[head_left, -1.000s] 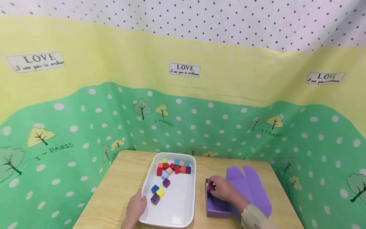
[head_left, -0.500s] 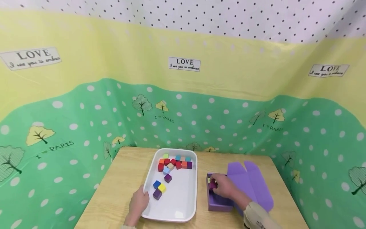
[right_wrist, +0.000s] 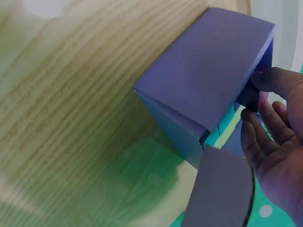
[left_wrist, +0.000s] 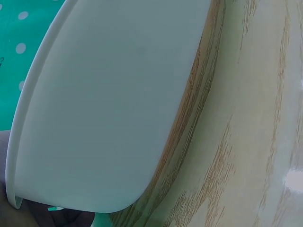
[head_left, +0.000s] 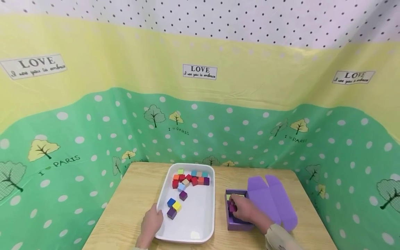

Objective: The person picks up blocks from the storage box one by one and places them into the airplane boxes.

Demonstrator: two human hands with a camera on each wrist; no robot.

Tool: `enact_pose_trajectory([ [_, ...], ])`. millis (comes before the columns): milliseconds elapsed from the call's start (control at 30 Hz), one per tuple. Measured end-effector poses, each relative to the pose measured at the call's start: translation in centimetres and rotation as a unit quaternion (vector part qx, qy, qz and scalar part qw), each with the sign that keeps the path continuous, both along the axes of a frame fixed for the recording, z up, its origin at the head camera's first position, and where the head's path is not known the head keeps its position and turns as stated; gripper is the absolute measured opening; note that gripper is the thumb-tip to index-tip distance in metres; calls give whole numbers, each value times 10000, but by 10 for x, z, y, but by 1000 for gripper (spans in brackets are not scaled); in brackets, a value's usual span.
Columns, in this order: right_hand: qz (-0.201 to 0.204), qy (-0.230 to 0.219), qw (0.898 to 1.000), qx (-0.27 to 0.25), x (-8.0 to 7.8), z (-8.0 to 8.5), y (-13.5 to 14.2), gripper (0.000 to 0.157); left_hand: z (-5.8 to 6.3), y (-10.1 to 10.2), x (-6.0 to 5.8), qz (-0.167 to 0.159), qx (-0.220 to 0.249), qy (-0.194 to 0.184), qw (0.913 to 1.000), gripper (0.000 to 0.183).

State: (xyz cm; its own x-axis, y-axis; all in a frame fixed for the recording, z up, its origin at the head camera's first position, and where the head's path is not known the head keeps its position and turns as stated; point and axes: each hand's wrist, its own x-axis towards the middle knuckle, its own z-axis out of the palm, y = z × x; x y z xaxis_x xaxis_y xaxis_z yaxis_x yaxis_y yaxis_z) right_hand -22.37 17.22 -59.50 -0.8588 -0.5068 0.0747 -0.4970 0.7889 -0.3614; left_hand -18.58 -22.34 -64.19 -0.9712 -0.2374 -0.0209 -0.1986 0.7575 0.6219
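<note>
In the head view my left hand (head_left: 151,222) grips the left rim of a white tray (head_left: 200,222), thumb over the edge. The tray's outer wall (left_wrist: 109,104) fills much of the left wrist view. My right hand (head_left: 245,208) reaches into an open purple box (head_left: 239,226) and pinches a magenta-purple cube (head_left: 232,207) between thumb and fingers. Past the fingers, pale green blocks (head_left: 229,197) line the box's far end. From the right wrist, the box side (right_wrist: 203,66) hides most of its inside, and the held cube (right_wrist: 248,97) looks dark at the opening.
Several coloured cubes (head_left: 194,181) cluster at the tray's far end. Nearer lie a purple cube (head_left: 183,196) and a touching group with a yellow cube (head_left: 176,206). The box's purple lid (head_left: 268,198) is folded out to the right on the wooden table (head_left: 118,208).
Within the box, my right hand and the purple cube have shifted slightly toward me, showing more of the pale green blocks. The left hand stays on the tray rim; the head view shifted slightly.
</note>
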Motion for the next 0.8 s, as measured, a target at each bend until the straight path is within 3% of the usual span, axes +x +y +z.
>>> enact_pose_trajectory([
  [233, 3, -63, 9999, 130, 4, -9, -8, 36, 1, 0, 1, 0, -10, 133, 9999, 36],
  [467, 79, -68, 9999, 90, 10, -20, -7, 35, -3, 1, 6, 53, 12, -57, 10000, 38],
  [667, 117, 263, 9996, -13, 10, -35, -6, 31, -7, 1, 4, 37, -9, -26, 10000, 37],
  [800, 38, 609, 9981, 85, 3, -35, -8, 32, -4, 0, -1, 74, 32, 60, 9999, 38],
])
